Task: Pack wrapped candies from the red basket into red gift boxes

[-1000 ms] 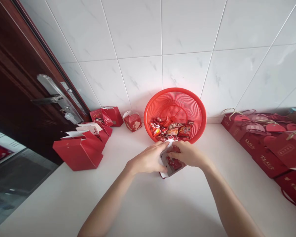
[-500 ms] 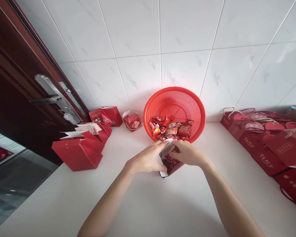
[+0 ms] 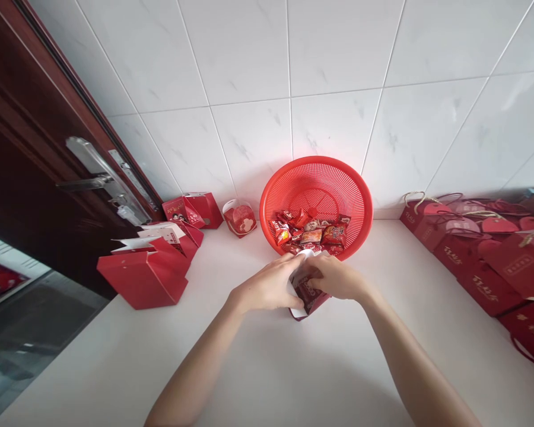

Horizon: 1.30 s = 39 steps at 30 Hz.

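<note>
L hand (image 3: 267, 289) snug round box (image 3: 298, 312) — R hand (image 3: 340, 279) at dk pkt (image 3: 308, 294) inside, pinch unclear

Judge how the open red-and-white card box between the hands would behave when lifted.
The box looks thin-walled, so it would probably feel light and might flex if squeezed. With its top open, the dark red wrapped packet inside could spill if it tips.

We lose parts of the small box (image 3: 299, 313) at centre frame behind the left hand (image 3: 267, 286) and right hand (image 3: 340, 279), cannot read most print on the wrapped sweets (image 3: 311, 236) above, and find the door (image 3: 31, 112) at upper left and red boxes (image 3: 485, 290) at right cut off.
</note>
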Each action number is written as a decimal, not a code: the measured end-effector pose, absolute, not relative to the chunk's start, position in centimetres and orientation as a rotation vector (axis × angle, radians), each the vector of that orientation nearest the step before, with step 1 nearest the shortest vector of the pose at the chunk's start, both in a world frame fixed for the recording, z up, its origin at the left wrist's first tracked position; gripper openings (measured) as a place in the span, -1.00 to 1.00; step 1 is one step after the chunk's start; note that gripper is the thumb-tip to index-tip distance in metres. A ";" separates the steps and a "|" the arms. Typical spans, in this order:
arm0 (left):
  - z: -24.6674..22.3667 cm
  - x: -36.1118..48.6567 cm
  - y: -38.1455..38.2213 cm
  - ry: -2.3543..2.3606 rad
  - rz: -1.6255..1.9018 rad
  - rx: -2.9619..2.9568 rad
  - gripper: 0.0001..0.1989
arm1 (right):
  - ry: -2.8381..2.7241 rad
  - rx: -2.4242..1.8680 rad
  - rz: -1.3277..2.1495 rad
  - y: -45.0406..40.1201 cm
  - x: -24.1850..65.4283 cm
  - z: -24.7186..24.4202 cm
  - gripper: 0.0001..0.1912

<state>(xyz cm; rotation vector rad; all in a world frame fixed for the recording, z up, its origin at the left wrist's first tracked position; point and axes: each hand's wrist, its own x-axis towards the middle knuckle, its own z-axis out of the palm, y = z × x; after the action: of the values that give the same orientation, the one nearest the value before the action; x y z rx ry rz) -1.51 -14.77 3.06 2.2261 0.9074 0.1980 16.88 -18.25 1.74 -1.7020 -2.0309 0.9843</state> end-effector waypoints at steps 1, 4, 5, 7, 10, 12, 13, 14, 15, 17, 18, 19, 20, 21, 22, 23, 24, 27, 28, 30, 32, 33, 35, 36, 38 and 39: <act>3.1 -1.5 -14.8 0.914 0.196 2.218 -0.04 | -2.085 -1.696 0.994 -18.2 16.7 1.7 -0.72; 3.1 -1.5 -14.8 0.918 0.184 2.202 -0.02 | -2.232 -1.638 1.075 -18.0 16.3 1.5 -0.73; 3.1 -1.6 -14.8 0.909 0.183 2.202 -0.03 | -2.260 -1.611 1.105 -17.9 16.1 1.3 -0.73; 3.1 -1.6 -14.8 0.888 0.187 2.207 -0.02 | -2.296 -1.588 1.134 -17.6 16.0 1.0 -0.72; 3.0 -1.6 -14.7 0.881 0.169 2.209 0.02 | -2.326 -1.590 1.137 -17.4 16.0 0.7 -0.69; 3.0 -1.6 -14.7 0.887 0.159 2.202 0.03 | -2.339 -1.585 1.140 -17.4 16.1 0.6 -0.69; 3.1 -1.6 -14.8 0.889 0.158 2.197 0.03 | -2.344 -1.580 1.141 -17.4 16.1 0.5 -0.70; 3.1 -1.6 -14.8 0.891 0.159 2.193 0.03 | -2.349 -1.573 1.141 -17.4 16.1 0.5 -0.71; 3.1 -1.6 -14.8 0.892 0.161 2.190 0.03 | -2.356 -1.563 1.143 -17.4 16.2 0.5 -0.72; 3.1 -1.5 -14.8 0.894 0.163 2.188 0.02 | -2.367 -1.535 1.154 -17.5 16.3 0.6 -0.75; 3.1 -1.5 -14.8 0.895 0.167 2.188 0.01 | -2.374 -1.520 1.163 -17.6 16.4 0.7 -0.76; 3.1 -1.5 -14.8 0.893 0.171 2.187 0.01 | -2.375 -1.504 1.173 -17.8 16.6 0.9 -0.78; 3.1 -1.5 -14.8 0.889 0.174 2.185 0.01 | -2.366 -1.490 1.178 -18.1 16.8 1.1 -0.80; 3.1 -1.5 -14.8 0.888 0.174 2.181 0.01 | -2.345 -1.476 1.182 -18.4 17.2 1.4 -0.81; 3.1 -1.4 -14.8 0.890 0.169 2.178 0.02 | -2.316 -1.457 1.182 -18.9 17.6 1.8 -0.83; 3.0 -1.4 -14.8 0.895 0.159 2.178 0.03 | -2.282 -1.434 1.178 -19.4 18.0 2.1 -0.84; 2.9 -1.4 -14.7 0.903 0.148 2.182 0.03 | -2.248 -1.409 1.169 -20.0 18.6 2.4 -0.84; 2.5 -1.4 -14.6 0.927 0.125 2.198 0.03 | -2.181 -1.370 1.062 -21.9 20.2 2.5 -0.83; 2.3 -1.4 -14.6 0.927 0.126 2.202 0.02 | -2.153 -1.380 0.984 -22.6 20.7 2.1 -0.82; 1.8 -1.2 -14.5 0.910 0.142 2.201 -0.04 | -2.074 -1.400 0.791 -23.8 21.5 0.9 -0.80; 1.3 -0.9 -14.5 0.866 0.178 2.204 -0.11 | -1.990 -1.358 0.627 -25.0 22.1 -0.6 -0.80; 1.1 -0.7 -14.6 0.841 0.201 2.209 -0.13 | -1.952 -1.334 0.553 -25.4 22.2 -1.4 -0.81; 0.7 -0.2 -14.7 0.806 0.227 2.224 -0.12 | -1.882 -1.319 0.421 -26.2 22.4 -2.7 -0.83; 0.4 0.1 -14.8 0.794 0.231 2.232 -0.11 | -1.848 -1.326 0.363 -26.5 22.4 -3.2 -0.85; 0.1 0.6 -15.1 0.773 0.243 2.240 -0.12 | -1.780 -1.346 0.276 -26.9 22.3 -4.0 -0.87; -0.1 0.7 -15.3 0.757 0.255 2.239 -0.16 | -1.739 -1.350 0.242 -27.1 22.3 -4.3 -0.83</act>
<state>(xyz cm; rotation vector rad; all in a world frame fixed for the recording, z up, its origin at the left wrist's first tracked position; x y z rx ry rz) 0.74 -15.35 -0.10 2.2394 0.7567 0.2552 22.30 -27.07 -4.31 -1.3503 -1.7392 0.2423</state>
